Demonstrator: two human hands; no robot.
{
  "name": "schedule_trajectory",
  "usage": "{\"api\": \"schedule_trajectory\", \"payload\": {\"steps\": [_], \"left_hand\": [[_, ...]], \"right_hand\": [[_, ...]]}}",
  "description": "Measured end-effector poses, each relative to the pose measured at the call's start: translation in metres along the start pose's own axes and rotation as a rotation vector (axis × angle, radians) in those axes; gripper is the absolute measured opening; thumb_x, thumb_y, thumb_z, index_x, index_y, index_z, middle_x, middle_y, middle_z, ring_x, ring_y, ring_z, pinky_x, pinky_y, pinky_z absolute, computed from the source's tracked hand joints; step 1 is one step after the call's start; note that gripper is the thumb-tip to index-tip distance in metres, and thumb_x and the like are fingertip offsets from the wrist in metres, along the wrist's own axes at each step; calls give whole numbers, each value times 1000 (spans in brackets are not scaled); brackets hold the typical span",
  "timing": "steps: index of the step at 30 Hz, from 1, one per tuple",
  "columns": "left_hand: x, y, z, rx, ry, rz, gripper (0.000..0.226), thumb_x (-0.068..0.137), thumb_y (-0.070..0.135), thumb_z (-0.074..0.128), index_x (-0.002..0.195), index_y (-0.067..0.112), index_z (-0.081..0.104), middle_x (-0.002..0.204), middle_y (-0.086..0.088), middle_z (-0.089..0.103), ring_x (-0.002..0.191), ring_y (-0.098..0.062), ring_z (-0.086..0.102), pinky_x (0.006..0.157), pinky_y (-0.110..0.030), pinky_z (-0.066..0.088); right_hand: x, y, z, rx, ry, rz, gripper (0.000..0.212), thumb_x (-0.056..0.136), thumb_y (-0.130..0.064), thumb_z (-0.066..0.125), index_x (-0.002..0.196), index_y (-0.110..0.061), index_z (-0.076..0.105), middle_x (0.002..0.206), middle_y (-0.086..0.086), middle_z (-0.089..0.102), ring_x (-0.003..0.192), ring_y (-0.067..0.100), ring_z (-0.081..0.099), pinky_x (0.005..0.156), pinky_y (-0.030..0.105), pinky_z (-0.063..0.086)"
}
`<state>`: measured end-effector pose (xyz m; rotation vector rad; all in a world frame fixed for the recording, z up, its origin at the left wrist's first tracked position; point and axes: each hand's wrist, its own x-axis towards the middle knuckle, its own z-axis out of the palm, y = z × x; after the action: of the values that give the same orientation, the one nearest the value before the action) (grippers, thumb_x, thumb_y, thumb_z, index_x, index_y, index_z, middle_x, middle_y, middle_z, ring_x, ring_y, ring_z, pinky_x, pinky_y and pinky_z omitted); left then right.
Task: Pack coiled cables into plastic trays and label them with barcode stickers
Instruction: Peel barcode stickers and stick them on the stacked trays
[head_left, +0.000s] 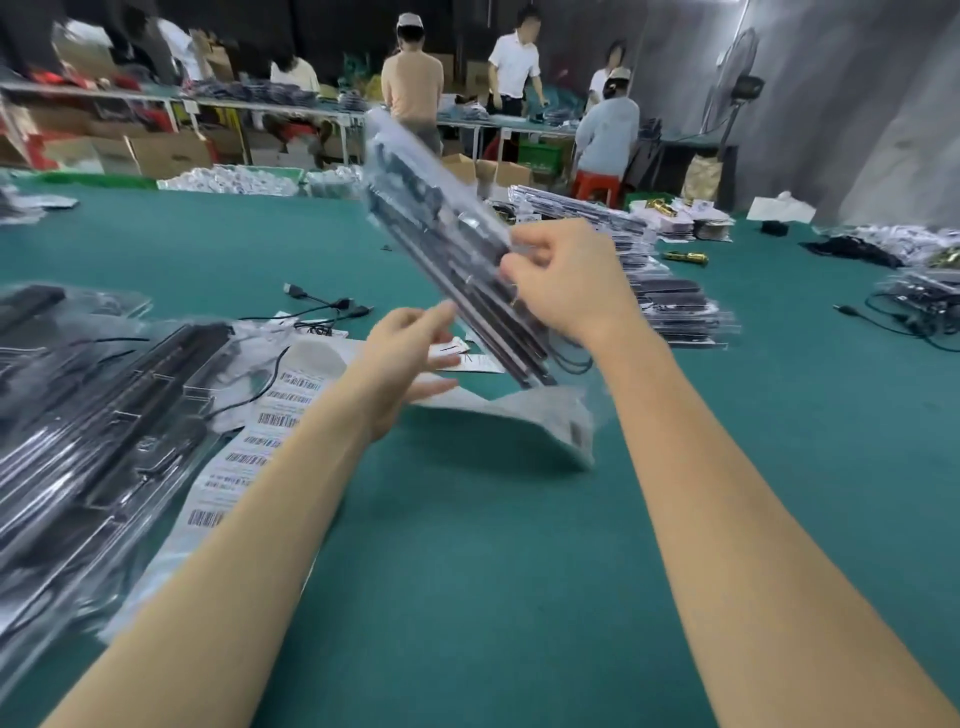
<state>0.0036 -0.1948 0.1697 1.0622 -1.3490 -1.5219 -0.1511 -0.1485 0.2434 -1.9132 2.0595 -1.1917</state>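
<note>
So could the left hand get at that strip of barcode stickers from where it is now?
Probably yes. The left hand is open and holds nothing, and the barcode sticker strip lies uncovered on the green table just beside its forearm. The right hand holds the tray stack.

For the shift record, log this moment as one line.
right hand: grips tilted tray stack | left hand: open, near stack's lower end | barcode sticker sheet: on table, left

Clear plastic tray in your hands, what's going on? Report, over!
Right hand grips the tilted clear plastic tray of black cables. Left hand open beside its lower end. White barcode sticker sheet lies left, untouched. Nothing blocking.
</note>
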Motion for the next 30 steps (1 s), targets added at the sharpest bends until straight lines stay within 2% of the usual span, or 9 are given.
{"api": "schedule_trajectory", "payload": {"steps": [5,8,10,14,18,23,25,28,30], "left_hand": [[5,-10,-6,392,-190,-163,51,101,56,41,105,9,62,106,-1,65,90,-13,68,79,-28,52],[14,2,-15,389,-208,-98,58,99,61,27,116,14,56,115,1,60,102,-13,60,97,-32,35],[13,5,-26,458,-214,-41,59,87,73,35,114,27,59,126,6,59,116,-14,58,102,-33,35],[5,-5,-45,483,-149,-22,59,75,73,65,114,30,64,108,10,71,92,-7,72,80,-29,56],[2,-10,-42,510,-218,-74,31,100,45,53,110,19,67,110,1,72,92,-16,74,92,-36,57],[2,-10,-38,502,-223,-13,25,103,9,42,104,8,67,107,-7,72,94,-21,74,90,-35,58],[3,-8,-41,494,-180,76,27,100,0,40,102,8,66,104,-8,73,95,-21,73,87,-33,58],[5,-2,-47,558,-68,194,32,97,-3,40,99,15,66,96,3,75,88,-13,72,78,-26,56],[7,-2,-51,598,-49,192,30,97,0,42,98,17,66,94,6,75,86,-12,72,78,-27,57]], "right_hand": [[14,18,-13,509,184,326,15,94,-10,60,92,-16,73,69,-9,64,47,-1,48,44,14,40],[2,39,-2,791,231,524,19,96,-5,56,110,-5,68,89,3,68,69,9,58,69,29,52],[-14,52,7,1063,282,643,23,97,1,52,117,0,64,94,9,68,80,18,60,78,38,55],[-46,66,24,1419,503,850,16,98,7,47,102,2,62,85,11,62,64,19,56,45,24,51],[-61,80,44,1336,575,940,38,100,5,43,138,2,44,85,12,53,79,23,50,88,45,57],[-65,79,47,1225,637,996,20,94,3,48,113,-3,47,87,13,54,70,22,51,64,34,56],[-65,81,41,1116,478,960,4,93,-2,54,95,0,51,85,15,60,70,21,61,70,36,61],[-71,95,27,853,104,915,26,93,-16,65,104,5,54,89,21,70,63,24,74,51,27,58],[-72,105,19,604,57,904,34,90,-22,68,103,8,60,70,15,74,54,21,72,46,23,53]]}}
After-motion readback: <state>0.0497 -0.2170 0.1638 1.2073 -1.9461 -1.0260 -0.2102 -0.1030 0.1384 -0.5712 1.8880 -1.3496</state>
